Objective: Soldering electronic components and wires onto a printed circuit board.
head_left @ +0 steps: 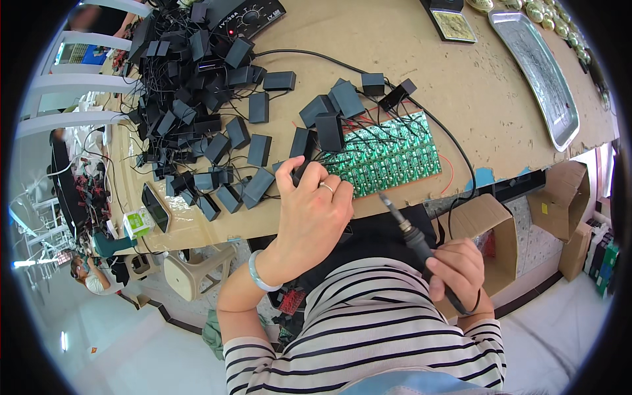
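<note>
Left hand (315, 214) curled, right hand (459, 268) gripping soldering iron (415, 238) aslant

Beige plastic stool (182, 275) near a brown-topped workbench (490, 112), pale floor (145, 345), white rails (82, 83) at upper left.

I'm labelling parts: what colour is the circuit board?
The circuit board is green with silvery marks, shown in the head view.

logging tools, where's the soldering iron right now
Right of centre in the head view, the right hand holds the soldering iron, its tip by the green circuit board.
</note>
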`<state>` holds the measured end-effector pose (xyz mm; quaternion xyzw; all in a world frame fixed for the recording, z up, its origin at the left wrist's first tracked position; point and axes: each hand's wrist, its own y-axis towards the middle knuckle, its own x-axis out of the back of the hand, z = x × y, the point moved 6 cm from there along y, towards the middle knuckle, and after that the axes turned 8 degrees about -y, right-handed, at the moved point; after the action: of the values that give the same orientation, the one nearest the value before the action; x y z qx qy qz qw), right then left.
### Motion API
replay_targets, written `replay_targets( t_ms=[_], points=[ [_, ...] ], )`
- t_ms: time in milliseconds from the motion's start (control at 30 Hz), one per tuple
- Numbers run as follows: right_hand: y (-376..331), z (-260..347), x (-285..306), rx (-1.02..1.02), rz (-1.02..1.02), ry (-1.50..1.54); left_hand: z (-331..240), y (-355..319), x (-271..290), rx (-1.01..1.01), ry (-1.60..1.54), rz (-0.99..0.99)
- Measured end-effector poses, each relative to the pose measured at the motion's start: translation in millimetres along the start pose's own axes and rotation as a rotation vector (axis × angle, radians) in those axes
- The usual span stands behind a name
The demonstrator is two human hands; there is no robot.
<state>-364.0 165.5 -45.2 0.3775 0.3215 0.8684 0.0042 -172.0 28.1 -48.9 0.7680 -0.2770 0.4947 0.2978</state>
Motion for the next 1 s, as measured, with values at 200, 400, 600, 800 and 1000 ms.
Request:
replay_targets(
  t_ms=[200, 400, 600, 800, 1000],
  points=[
    [-2, -5, 5, -0.132, -0.056, 0.004, -3, 2, -1, 0.008, 0.011, 0.001],
    [-2, -8, 8, -0.139, -0.062, 0.026, -5, 4, -1, 0.02, 0.034, 0.027],
    [5, -9, 9, -0.125, -0.117, 0.008, -2, 6, 2, 0.022, 0.054, -0.038],
    [-9, -7, 15, -0.173, -0.188, -0.011, 12, -11, 61, 0.157, -0.014, -0.338],
    [-5, -48, 6, 0.964, -1.033, 0.293, 125, -62, 67, 0.965, 0.51, -0.362]
  ],
)
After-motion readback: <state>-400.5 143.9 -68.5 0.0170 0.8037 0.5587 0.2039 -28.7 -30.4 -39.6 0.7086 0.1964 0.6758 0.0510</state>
